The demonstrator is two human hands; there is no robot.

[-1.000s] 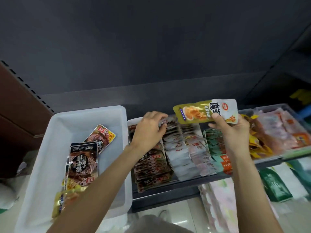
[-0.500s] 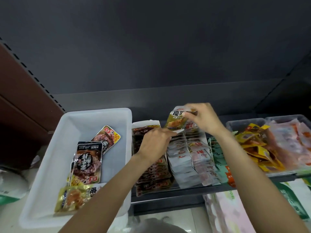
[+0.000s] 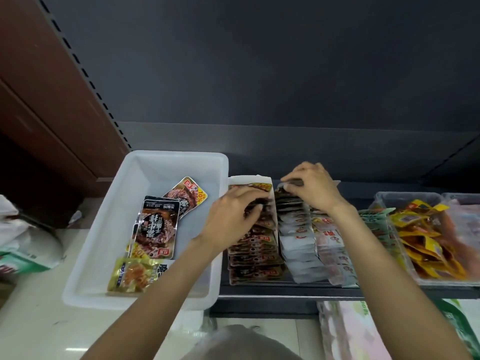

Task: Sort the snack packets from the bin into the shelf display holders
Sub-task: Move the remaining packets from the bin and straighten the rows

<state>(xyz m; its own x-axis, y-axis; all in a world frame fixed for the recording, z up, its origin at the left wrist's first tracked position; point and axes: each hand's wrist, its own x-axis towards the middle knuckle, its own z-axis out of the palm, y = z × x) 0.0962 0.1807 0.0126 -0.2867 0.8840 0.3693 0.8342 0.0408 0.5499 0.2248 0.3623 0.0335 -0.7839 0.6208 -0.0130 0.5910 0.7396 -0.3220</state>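
The white bin [image 3: 124,193] holds a black beef packet [image 3: 158,227], a gold and red packet [image 3: 191,193] and a yellow-gold packet [image 3: 135,274]. To its right, a white card holder [image 3: 250,179] carries a row of dark packets [image 3: 255,258]. My left hand [image 3: 231,219] lies over that row, fingers curled on the packet tops. My right hand [image 3: 314,189] pinches a packet [image 3: 291,183] at the back of the white packet row [image 3: 298,245]; the hand hides most of that packet.
Right of the white row stand pinkish packets [image 3: 333,245] and green packets [image 3: 375,219]. A clear tray [image 3: 381,198] with yellow packets [image 3: 426,237] sits at far right. Dark shelf back above, brown upright at left, bagged goods on the floor below.
My right hand has carried the yellow and white packet from the right down into the back of the rows, where it is now hidden. My left hand has shifted slightly onto the dark packets.
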